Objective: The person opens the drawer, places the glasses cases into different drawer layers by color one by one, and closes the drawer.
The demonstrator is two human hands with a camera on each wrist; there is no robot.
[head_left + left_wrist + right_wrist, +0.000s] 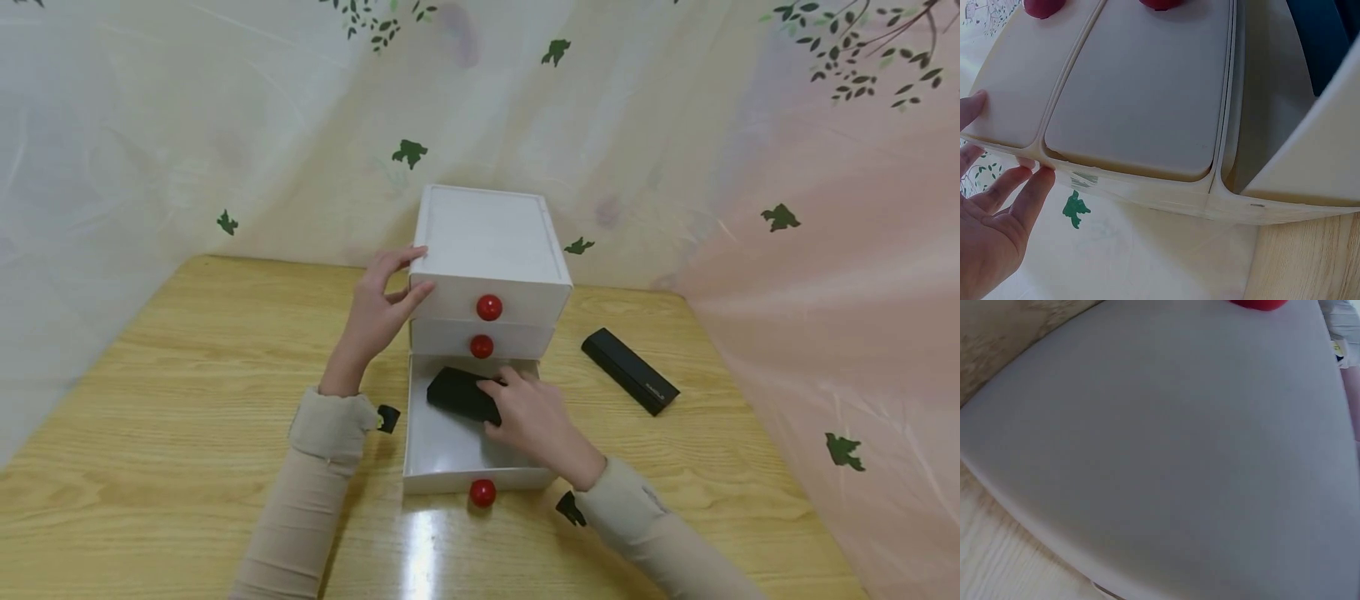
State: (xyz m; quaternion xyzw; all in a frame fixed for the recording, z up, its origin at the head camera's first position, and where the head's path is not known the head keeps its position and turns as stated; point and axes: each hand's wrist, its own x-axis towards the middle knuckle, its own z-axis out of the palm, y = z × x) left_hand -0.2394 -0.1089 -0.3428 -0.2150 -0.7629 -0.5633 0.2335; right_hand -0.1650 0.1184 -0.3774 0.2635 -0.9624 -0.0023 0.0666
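A white three-drawer cabinet (487, 233) stands on the table with its bottom drawer (442, 454) pulled out. At the cabinet's upper left front corner, my left hand (378, 308) holds on, thumb against the top drawer's front and fingers along the side; the left wrist view shows these fingertips (1038, 181). Inside the bottom drawer lies a black elongated case (456, 393). My right hand (536, 421) reaches over the drawer and grips its right end with thumb and fingers. In the right wrist view, a drawer front (1166, 456) hides this hand.
A second black case (628, 371) with small lettering lies on the wooden table (225, 400), right of the cabinet. Each drawer has a red round knob, the lowest one (482, 493) sticking out toward me. A patterned cloth (300, 125) hangs behind the table.
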